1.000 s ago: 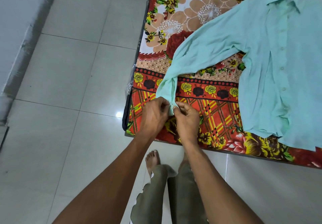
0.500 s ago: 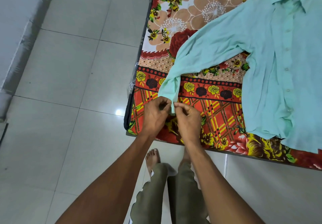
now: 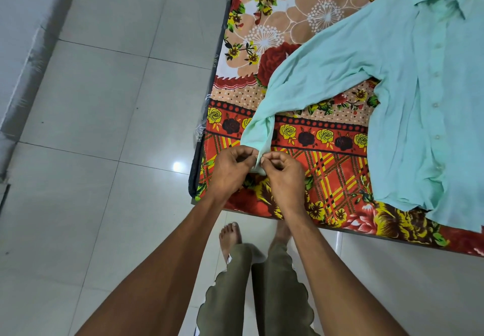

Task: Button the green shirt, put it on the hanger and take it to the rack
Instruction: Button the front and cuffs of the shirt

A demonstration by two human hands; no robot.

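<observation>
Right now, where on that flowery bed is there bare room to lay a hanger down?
Two free patches on the bedsheet: the floral stretch above the green shirt's sleeve, and the plaid strip between the hands at the cuff and the shirt body. Crowded: the right side under the shirt, and around the left hand and right hand.

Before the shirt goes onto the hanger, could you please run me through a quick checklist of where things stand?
1. Both hands on the cuff: ok. The left hand and right hand pinch the sleeve cuff between them.
2. Cuff button fastened: cannot tell; the fingers hide it.
3. Front placket closed: ok as far as visible; its buttons sit in a line, though the lowest part is rumpled.
4. Green shirt lying flat on the floral bedsheet: ok, sleeve stretched toward the bed corner.
5. Hanger within reach: not ok; none is in view.
6. Rack: not ok; not in view.
</observation>
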